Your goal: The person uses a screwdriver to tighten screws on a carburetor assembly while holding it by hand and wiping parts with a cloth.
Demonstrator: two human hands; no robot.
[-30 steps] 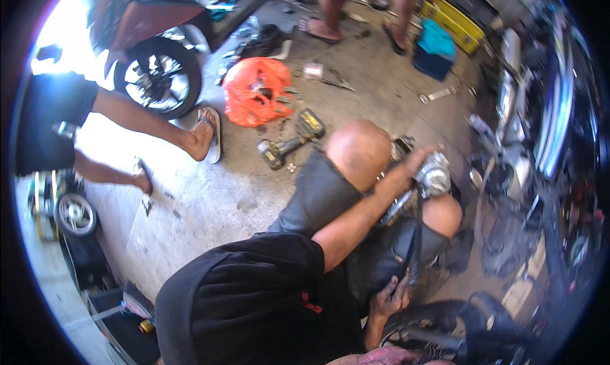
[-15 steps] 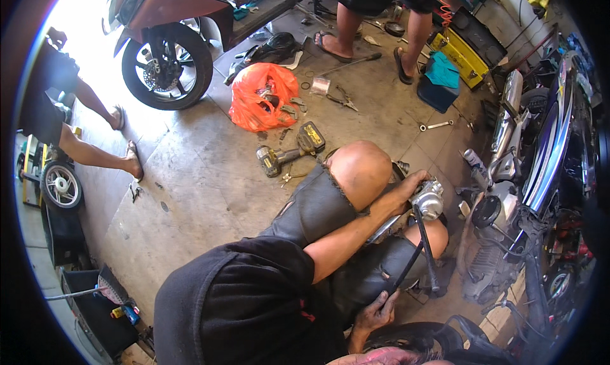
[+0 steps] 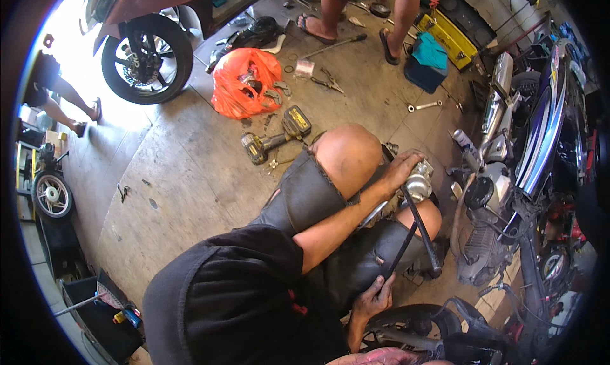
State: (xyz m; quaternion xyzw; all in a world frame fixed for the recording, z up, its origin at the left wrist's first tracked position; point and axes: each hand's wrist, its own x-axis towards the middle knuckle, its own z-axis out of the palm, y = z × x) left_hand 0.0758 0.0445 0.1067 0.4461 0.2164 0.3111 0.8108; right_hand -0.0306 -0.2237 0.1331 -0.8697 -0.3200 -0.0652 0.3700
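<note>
My left hand (image 3: pixel 404 168) is wrapped over the top of a silver metal engine part (image 3: pixel 418 186), which rests by my bent knees. Its fingers curl round the far side, partly hidden. Lower down, near my thigh, my right hand (image 3: pixel 373 296) pinches the end of a thin black bar (image 3: pixel 403 249). That bar slants up to a second, thicker black bar (image 3: pixel 424 235), which reaches from the engine part down past my knee. Whether the two bars form one tool, I cannot tell.
On the floor ahead lie a cordless impact driver (image 3: pixel 276 136), an orange plastic bag (image 3: pixel 246 84), pliers (image 3: pixel 328 81) and a wrench (image 3: pixel 424 106). Motorcycle parts (image 3: pixel 489 206) crowd the right. A person's legs (image 3: pixel 399 28) stand at the back; another person (image 3: pixel 60 95) is far left.
The whole scene has shifted slightly left and up in the picture. The person at far left has stepped farther away. Both my hands keep their holds.
</note>
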